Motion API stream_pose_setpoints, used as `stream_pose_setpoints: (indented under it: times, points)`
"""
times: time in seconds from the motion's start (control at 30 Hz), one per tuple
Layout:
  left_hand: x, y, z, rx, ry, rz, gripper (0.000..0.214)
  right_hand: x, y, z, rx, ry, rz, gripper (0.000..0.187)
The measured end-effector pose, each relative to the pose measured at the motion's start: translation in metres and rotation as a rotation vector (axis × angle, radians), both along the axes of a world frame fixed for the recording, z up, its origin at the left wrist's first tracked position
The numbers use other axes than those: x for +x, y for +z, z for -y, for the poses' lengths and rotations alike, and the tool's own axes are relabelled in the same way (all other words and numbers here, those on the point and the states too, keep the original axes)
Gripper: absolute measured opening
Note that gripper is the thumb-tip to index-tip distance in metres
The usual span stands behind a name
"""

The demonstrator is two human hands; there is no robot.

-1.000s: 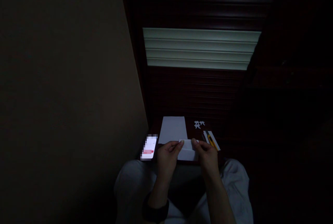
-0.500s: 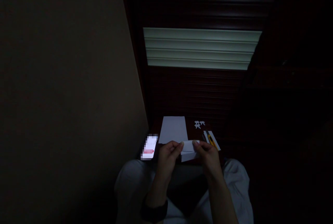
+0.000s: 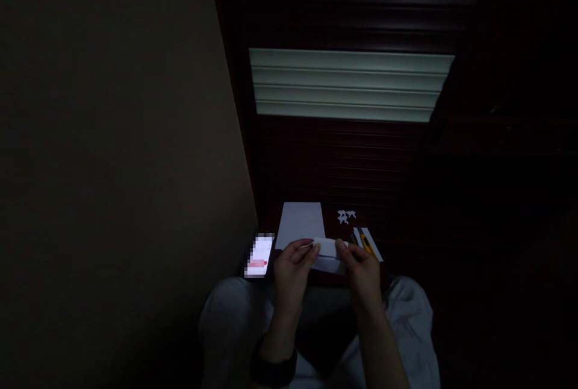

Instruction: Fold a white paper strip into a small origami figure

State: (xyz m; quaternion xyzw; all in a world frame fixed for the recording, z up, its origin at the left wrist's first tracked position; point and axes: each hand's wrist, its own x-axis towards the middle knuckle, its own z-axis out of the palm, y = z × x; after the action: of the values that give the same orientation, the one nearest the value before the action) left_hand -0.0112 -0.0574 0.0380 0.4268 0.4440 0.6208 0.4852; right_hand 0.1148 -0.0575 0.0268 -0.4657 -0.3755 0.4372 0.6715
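Observation:
A small folded piece of white paper (image 3: 327, 248) is pinched between my two hands, above the near edge of the dark table. My left hand (image 3: 293, 265) grips its left end between thumb and fingers. At the right end, the thumb and fingers of my right hand (image 3: 362, 268) are closed on it. A lower flap of the paper hangs below the folded part. Just behind my left hand lies a larger white sheet (image 3: 301, 220), its near edge partly covered by that hand and the folded paper.
A phone with a lit screen (image 3: 259, 255) lies left of my left hand. Beyond the right hand, a yellow utility knife (image 3: 367, 245) rests on a white strip (image 3: 376, 247). Several small white paper shapes (image 3: 343, 218) sit at the back. A wall (image 3: 135, 136) rises on the left.
The folded paper has tilted and risen slightly, and its lower flap shows less. My left fingers have shifted a little around its left end. Things on the table have stayed put.

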Motion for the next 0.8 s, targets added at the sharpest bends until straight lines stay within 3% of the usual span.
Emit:
stream_pose_setpoints:
  times: [0.33,0.53,0.6,0.7,0.8]
  points:
    - [0.007,0.001,-0.001,0.083,0.085,0.091,0.036,-0.018,0.001,0.003,0.059,-0.097,-0.091,0.028]
    - [0.0,0.003,0.001,0.135,0.231,-0.047,0.028,-0.012,-0.003,0.0,0.092,0.021,-0.065,0.023]
    - [-0.004,0.008,0.002,0.151,0.189,-0.168,0.025,-0.006,0.004,0.001,0.149,0.022,-0.031,0.023]
    - [-0.006,0.012,0.004,0.171,0.06,-0.338,0.022,0.002,0.017,0.005,0.275,0.09,0.139,0.04]
    - [-0.005,0.014,0.004,0.19,-0.013,-0.405,0.024,0.007,0.024,0.009,0.273,0.114,0.347,0.023]
